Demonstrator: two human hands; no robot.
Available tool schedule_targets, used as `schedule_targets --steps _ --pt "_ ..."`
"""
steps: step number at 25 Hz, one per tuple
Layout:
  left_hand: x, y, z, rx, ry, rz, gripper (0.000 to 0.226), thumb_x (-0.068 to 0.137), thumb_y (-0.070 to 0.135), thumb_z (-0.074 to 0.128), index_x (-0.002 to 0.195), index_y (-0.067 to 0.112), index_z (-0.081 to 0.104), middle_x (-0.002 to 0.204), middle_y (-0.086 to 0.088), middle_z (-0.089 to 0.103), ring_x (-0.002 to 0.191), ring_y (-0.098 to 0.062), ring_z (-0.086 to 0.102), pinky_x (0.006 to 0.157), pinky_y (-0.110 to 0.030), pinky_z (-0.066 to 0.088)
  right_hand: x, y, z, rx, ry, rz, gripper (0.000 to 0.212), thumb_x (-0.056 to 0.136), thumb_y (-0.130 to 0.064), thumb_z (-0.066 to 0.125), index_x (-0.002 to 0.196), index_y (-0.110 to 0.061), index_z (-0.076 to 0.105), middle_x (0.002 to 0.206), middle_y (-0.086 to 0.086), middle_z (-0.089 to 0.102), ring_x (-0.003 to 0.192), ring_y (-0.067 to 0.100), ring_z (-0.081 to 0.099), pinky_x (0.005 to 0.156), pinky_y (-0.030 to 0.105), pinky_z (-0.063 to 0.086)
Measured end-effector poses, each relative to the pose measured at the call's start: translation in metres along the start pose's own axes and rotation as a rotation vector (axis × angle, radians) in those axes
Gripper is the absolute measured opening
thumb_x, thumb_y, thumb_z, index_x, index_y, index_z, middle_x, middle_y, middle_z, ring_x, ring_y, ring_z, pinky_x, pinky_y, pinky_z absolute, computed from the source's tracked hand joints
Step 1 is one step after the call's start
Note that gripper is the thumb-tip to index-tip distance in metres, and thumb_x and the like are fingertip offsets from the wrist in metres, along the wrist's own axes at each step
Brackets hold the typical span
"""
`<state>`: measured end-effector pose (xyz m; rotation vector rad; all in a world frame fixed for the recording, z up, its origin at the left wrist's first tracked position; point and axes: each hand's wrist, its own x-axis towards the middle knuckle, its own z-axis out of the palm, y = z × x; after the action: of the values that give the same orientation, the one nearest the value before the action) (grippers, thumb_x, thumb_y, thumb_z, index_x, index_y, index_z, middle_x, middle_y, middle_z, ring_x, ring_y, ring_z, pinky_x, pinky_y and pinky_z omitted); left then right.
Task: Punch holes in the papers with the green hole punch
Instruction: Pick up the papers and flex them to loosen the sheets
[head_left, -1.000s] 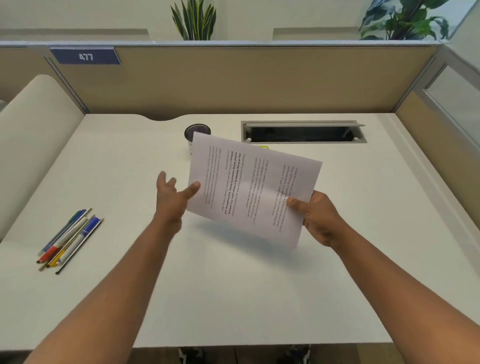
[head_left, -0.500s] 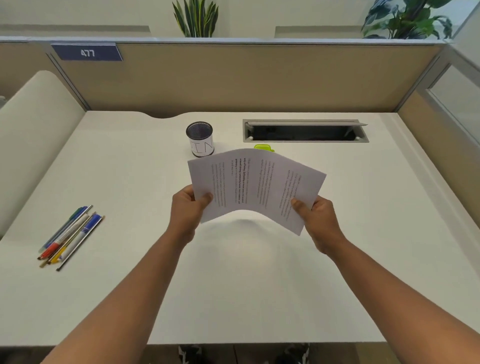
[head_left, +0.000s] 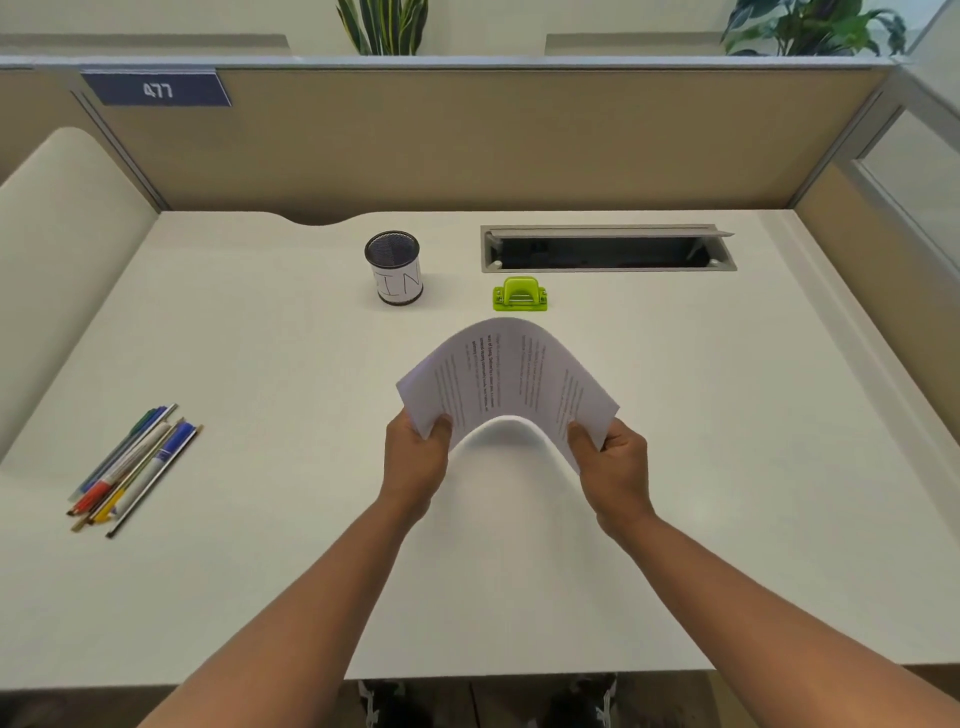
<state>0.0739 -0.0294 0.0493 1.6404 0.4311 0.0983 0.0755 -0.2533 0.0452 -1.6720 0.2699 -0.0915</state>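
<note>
White papers (head_left: 506, 382) at frame centre are gripped, bowed upward, by left hand (head_left: 415, 457) and right hand (head_left: 615, 460); green hole punch (head_left: 519, 295) above is untouched, nothing punched.

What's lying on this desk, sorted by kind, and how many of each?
Stack of papers, held bowed by the left hand and right hand: 1
Green hole punch: 1
Mesh pen cup: 1
Bundle of pens and pencils: 1 (they overlap, so the exact number is unclear)
Total: 4
</note>
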Motion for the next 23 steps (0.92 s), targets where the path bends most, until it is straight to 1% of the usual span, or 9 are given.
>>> schedule_targets --steps 2,3,5,8,11,14,18,20,23 --pt "-0.003 -0.004 0.002 0.026 -0.001 -0.026 0.035 0.095 0.014 0.058 0.084 0.046 0.069 0.078 0.016 0.070 0.074 -0.013 0.062 0.063 -0.032 0.050 -0.002 0.004 0.000 -0.018 -0.013 0.055 0.017 0.094 -0.012 0.064 0.086 -0.026 0.070 0.087 -0.005 0.075 0.072 0.005 0.069 0.062 0.018 0.055" --pt "-0.004 -0.004 0.002 0.026 0.002 -0.020 0.033 0.094 0.015 0.058 0.084 0.045 0.069 0.078 0.016 0.070 0.073 -0.011 0.062 0.062 -0.031 0.049 -0.002 0.004 0.000 -0.027 -0.019 0.065 0.017 0.094 -0.012 0.064 0.091 -0.028 0.069 0.089 -0.011 0.075 0.076 0.001 0.070 0.062 0.015 0.055" --pt "-0.004 -0.001 0.001 0.014 0.011 0.004 0.034 0.091 0.018 0.059 0.087 0.051 0.069 0.082 0.022 0.072 0.073 0.001 0.065 0.063 -0.024 0.054 -0.001 0.004 0.000 -0.025 -0.008 0.063 0.014 0.095 -0.014 0.063 0.102 -0.024 0.069 0.093 -0.015 0.075 0.082 -0.001 0.071 0.063 0.012 0.053" --pt "-0.004 0.000 0.001 -0.011 0.029 0.012 0.037 0.091 0.017 0.060 0.085 0.052 0.069 0.083 0.021 0.073 0.074 0.000 0.066 0.061 -0.021 0.054 0.000 0.004 0.000 -0.044 -0.005 0.063 0.018 0.095 -0.014 0.061 0.110 -0.022 0.067 0.095 -0.015 0.074 0.082 -0.002 0.070 0.061 0.011 0.052" --pt "-0.003 -0.005 0.000 -0.002 0.034 -0.038 0.036 0.093 0.014 0.062 0.080 0.047 0.070 0.075 0.016 0.069 0.069 -0.005 0.061 0.061 -0.028 0.049 -0.001 0.006 -0.001 -0.083 0.001 0.101 0.017 0.095 -0.013 0.059 0.108 -0.021 0.067 0.093 -0.011 0.073 0.080 0.008 0.069 0.058 0.013 0.053" --pt "0.002 -0.010 -0.005 -0.006 0.039 -0.035 0.026 0.094 0.015 0.063 0.088 0.039 0.071 0.081 0.021 0.073 0.072 0.004 0.065 0.066 -0.023 0.054 0.000 0.005 -0.003 -0.077 0.019 0.090 0.018 0.093 -0.013 0.059 0.102 -0.026 0.068 0.088 -0.016 0.074 0.077 0.000 0.070 0.059 0.013 0.054" --pt "0.004 -0.010 -0.007 0.017 0.014 -0.034 0.022 0.095 0.013 0.063 0.093 0.034 0.069 0.082 0.021 0.073 0.077 -0.001 0.066 0.065 -0.021 0.053 0.003 0.005 -0.005 -0.108 -0.008 0.115 0.019 0.092 -0.013 0.059 0.106 -0.022 0.069 0.092 -0.007 0.074 0.081 0.012 0.070 0.060 0.018 0.055" --pt "0.007 -0.008 -0.009 0.019 0.008 -0.028 0.022 0.095 0.012 0.064 0.094 0.034 0.069 0.084 0.022 0.074 0.079 0.001 0.068 0.064 -0.017 0.054 0.007 0.003 -0.006 -0.112 -0.002 0.122 0.017 0.091 -0.013 0.060 0.098 -0.024 0.070 0.089 -0.010 0.075 0.081 0.010 0.071 0.061 0.019 0.056" --pt "0.012 -0.003 -0.019 0.006 -0.019 -0.015 0.019 0.096 0.013 0.065 0.100 0.030 0.071 0.091 0.019 0.076 0.086 -0.004 0.072 0.066 -0.017 0.056 0.014 -0.011 -0.012 -0.117 -0.032 0.114 0.026 0.090 -0.008 0.062 0.087 -0.033 0.070 0.082 -0.018 0.075 0.078 0.003 0.072 0.063 0.020 0.058"
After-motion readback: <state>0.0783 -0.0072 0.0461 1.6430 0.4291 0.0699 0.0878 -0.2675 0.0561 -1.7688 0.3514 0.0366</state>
